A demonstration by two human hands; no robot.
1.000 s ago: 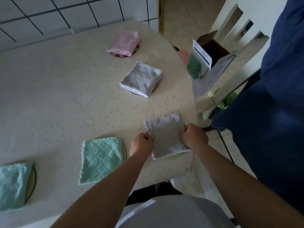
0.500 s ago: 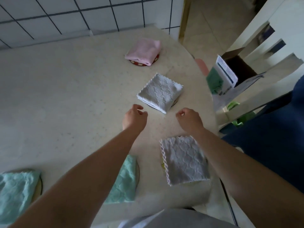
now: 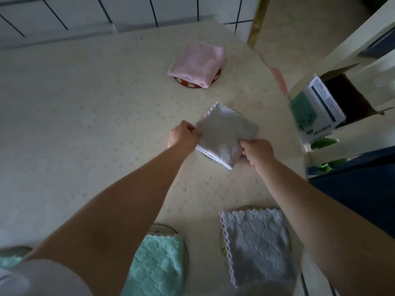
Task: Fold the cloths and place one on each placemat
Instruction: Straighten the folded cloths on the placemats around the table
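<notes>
Grey cloth [image 3: 224, 133] (corner pointing away) gripped by both hands.

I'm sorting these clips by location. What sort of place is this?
Probably a home kitchen or dining corner: a tiled wall, a table under a patterned cover, and round placemats bearing folded cloths.

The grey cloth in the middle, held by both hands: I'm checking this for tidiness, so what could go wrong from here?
1. Both hands, left and right, pinch the grey cloth at opposite edges; a pull could open its folded layers, which show at the near corner.
2. Its placemat is almost hidden underneath, so the cloth may end up off-centre.
3. The forearms pass over the teal cloth and near grey cloth, and could brush them askew.
</notes>
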